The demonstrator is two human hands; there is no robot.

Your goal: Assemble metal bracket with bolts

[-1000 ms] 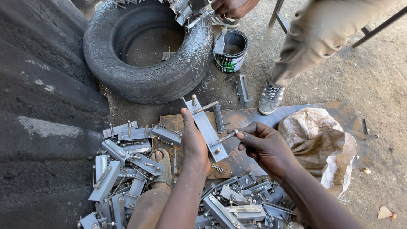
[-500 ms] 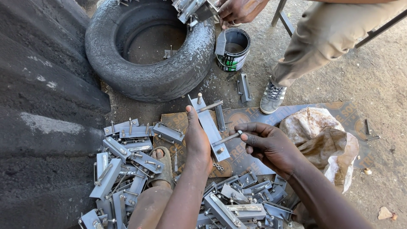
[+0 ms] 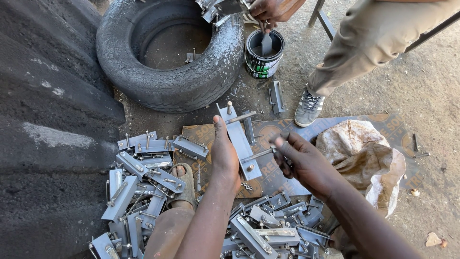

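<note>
At centre frame our left hand (image 3: 225,156) clasps a grey metal bracket (image 3: 241,142), its long axis running from upper left to lower right; our right hand (image 3: 303,160), just right of it, pinches a bolt (image 3: 257,155) lying crosswise against the bracket; since a second ago the bracket has hardly shifted, and another person's hand (image 3: 268,9) now dips a brush into the paint tin (image 3: 264,53).

The ground (image 3: 421,81) is bare grey dirt in sunlight; a dark painted slope (image 3: 52,120) rises beside it.
</note>
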